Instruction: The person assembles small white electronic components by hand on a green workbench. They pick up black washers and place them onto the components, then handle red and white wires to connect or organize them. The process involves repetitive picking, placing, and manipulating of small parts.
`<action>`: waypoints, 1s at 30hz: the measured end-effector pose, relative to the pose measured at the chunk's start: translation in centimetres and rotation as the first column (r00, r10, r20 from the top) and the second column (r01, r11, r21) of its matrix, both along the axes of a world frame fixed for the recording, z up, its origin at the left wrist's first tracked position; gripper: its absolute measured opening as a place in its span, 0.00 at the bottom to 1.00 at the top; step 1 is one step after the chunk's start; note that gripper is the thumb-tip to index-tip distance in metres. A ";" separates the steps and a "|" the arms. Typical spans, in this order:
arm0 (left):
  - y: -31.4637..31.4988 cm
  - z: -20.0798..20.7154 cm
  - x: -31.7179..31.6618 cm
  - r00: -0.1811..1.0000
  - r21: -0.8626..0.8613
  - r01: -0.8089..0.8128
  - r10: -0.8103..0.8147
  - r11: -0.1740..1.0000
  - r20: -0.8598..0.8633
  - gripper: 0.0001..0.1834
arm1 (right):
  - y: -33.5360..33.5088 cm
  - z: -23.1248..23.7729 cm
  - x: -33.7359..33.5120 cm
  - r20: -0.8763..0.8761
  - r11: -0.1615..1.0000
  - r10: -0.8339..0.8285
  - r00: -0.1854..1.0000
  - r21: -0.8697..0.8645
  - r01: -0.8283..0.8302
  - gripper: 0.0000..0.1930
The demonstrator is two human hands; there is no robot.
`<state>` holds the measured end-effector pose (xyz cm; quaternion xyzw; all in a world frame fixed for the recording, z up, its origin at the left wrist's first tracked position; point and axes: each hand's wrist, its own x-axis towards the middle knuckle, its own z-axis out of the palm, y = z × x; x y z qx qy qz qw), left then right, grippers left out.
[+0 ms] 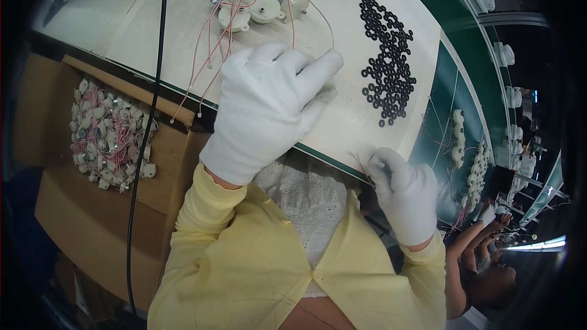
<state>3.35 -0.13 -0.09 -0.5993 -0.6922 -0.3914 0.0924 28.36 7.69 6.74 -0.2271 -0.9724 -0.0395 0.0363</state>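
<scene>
My left hand [269,98], in a white glove, is over the table's front edge just below a group of small motors [266,9] with cream-coloured round housings and thin pink and white wires. Its fingers are bent, and a thin wire [324,17] from the motors curves down to the index fingertip. Whatever lies under the palm is hidden. Farther right, my right hand [400,186], also gloved, is at the table edge with thumb and fingers closed together. Thin, blurred wire-like strands [361,164] stick out from its fingertips.
Many small black rings [388,55] lie spread on the white tabletop [333,116]. An open cardboard box [92,220] at left holds a heap of wired motors [110,134]. A black cable [147,140] hangs in front. Green conveyor [461,104] carries white parts; other people work at right.
</scene>
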 end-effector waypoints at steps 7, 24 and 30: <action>-0.1 0.2 0.0 1.000 -0.009 -0.018 0.018 1.000 -0.020 0.24 | 0.8 -1.4 0.7 -0.174 0.972 -0.210 0.962 -0.145 0.186 0.07; 0.2 1.0 0.2 0.998 -0.044 -0.001 -0.002 0.999 -0.055 0.21 | 2.7 -0.2 4.7 -0.322 0.850 -0.527 0.787 -0.199 0.488 0.20; 0.4 1.2 0.9 0.995 -0.103 -0.075 0.069 0.992 -0.067 0.22 | 3.0 -1.8 4.7 -0.220 0.927 -0.374 0.901 -0.065 0.369 0.22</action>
